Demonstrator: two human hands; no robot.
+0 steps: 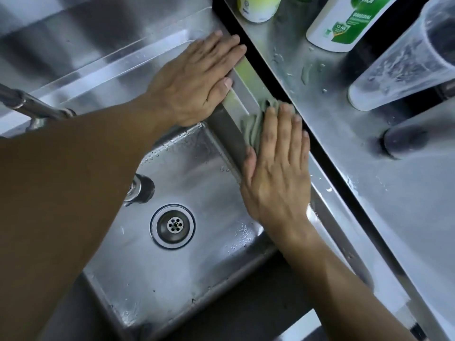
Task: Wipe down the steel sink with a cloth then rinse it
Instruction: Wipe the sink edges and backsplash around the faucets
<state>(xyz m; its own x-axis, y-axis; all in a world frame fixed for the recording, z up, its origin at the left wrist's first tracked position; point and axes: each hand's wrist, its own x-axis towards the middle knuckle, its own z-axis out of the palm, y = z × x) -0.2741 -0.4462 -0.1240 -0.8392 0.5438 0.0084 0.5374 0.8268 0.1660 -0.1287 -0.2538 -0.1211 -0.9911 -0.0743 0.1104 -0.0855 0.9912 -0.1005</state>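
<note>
Head view, steeply down, close

Left hand (199, 77) and right hand (278, 168) both lie flat, fingers extended.

Two bare forearms, no sleeves, left hand (197, 77), right hand (278, 168), short nails

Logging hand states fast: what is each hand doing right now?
Left hand: open, flat on the sink rim, holding nothing.
Right hand: open, palm pressing the grey-green cloth on the rim.
</note>
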